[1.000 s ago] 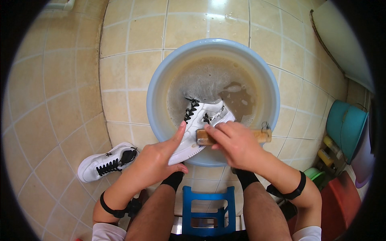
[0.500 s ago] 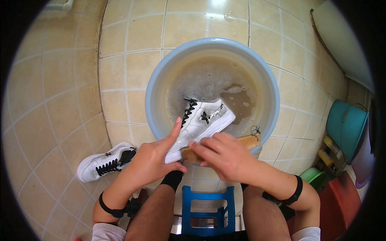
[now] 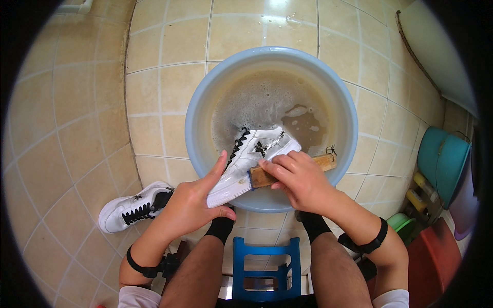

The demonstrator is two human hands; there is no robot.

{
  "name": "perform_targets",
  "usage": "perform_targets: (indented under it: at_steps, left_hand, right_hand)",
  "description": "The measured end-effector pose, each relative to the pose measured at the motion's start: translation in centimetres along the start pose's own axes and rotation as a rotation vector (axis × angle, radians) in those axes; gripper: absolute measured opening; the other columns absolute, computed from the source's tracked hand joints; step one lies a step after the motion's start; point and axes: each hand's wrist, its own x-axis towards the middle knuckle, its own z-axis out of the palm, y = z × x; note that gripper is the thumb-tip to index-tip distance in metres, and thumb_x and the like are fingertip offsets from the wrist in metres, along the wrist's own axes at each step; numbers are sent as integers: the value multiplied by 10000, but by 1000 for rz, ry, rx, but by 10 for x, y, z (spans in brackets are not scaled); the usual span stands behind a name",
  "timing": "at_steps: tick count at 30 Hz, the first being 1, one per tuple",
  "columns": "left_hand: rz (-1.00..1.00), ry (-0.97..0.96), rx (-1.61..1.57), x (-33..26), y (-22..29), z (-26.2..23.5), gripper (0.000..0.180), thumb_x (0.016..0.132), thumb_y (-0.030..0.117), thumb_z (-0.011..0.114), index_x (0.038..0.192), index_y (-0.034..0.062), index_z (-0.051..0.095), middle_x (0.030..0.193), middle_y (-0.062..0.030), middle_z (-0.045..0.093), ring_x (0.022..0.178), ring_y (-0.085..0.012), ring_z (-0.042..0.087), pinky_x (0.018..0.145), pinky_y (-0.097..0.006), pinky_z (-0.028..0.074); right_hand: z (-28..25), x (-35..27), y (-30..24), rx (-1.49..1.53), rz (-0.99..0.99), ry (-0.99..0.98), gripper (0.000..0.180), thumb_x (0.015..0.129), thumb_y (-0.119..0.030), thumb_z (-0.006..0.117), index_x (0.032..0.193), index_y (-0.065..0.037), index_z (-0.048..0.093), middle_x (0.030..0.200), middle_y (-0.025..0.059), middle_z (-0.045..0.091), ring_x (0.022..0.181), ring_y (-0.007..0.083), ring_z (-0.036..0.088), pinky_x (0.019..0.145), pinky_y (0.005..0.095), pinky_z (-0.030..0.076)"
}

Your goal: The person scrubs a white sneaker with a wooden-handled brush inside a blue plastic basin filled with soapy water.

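Beige square-tiled floor (image 3: 77, 128), spread under everything. Round pale-blue plastic basin (image 3: 205, 87), the landmark, set on the tiles and filled with murky brown water and grey suds. Teal plastic bucket (image 3: 441, 159), lying well to the right of the basin. Blue plastic stool (image 3: 266, 259), just below the basin's near rim, between the bare knees. White low-top sneaker with black laces (image 3: 254, 161), propped toe-down across the near rim of the basin, heel end over the water, wet and glossy. Second white sneaker with black laces (image 3: 134, 206), dry on the tiles, near the basin's lower left. Left hand (image 3: 192, 203), at the near rim, thumb and fingers clamped around the toe end of the propped sneaker, forefinger stretched along its side. Right hand (image 3: 300, 179), closed around a wooden-backed scrub brush (image 3: 292, 171), bristle end pressed to the sneaker's side just over the near rim. Step in hand, by judgement: scrubbing the sidewall. Next move likely calling for firm strokes along the side, a steady hold on the toe, and a turn of the sneaker to expose unscrubbed parts.
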Motion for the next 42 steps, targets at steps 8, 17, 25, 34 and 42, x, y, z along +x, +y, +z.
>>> perform_targets:
  at_steps: [8,17,25,34,42]
  left_hand:
    - [-67,-28,20,3,6,0,1083,569,291,826,1432,132,191,1045,-225,595,905,-413,572,714,-382,493]
    - [-39,-35,10,3,4,2,1068,576,276,823,1429,111,201,985,-227,604,866,-409,583,689,-386,490]
    - [-45,-31,19,3,4,0,1044,584,289,817,1421,99,222,985,-228,601,858,-414,576,689,-388,487]
    - [-59,-8,-32,2,3,-4,847,603,291,811,1338,141,418,1053,-203,604,949,-379,580,768,-344,493]
    - [-163,-36,-269,3,-1,-9,695,674,276,781,1280,89,497,1190,-130,587,1067,-172,567,882,-287,429]
  right_hand:
    - [-7,4,-4,62,16,-15,400,782,-165,611,1159,-56,534,914,89,538,801,267,519,700,367,420]
    - [-7,7,-14,125,3,-100,453,786,-182,617,1206,-49,511,906,104,543,814,283,546,702,371,449]
    - [-10,8,-22,17,27,-84,402,834,-248,573,1160,-20,509,859,107,526,737,268,580,572,369,472]
    - [6,3,-20,87,220,-43,418,862,-212,575,1228,-29,488,860,125,542,684,295,580,531,351,475]
    - [4,0,-1,36,322,168,371,864,-236,576,1179,-44,539,847,153,575,654,345,591,550,410,487]
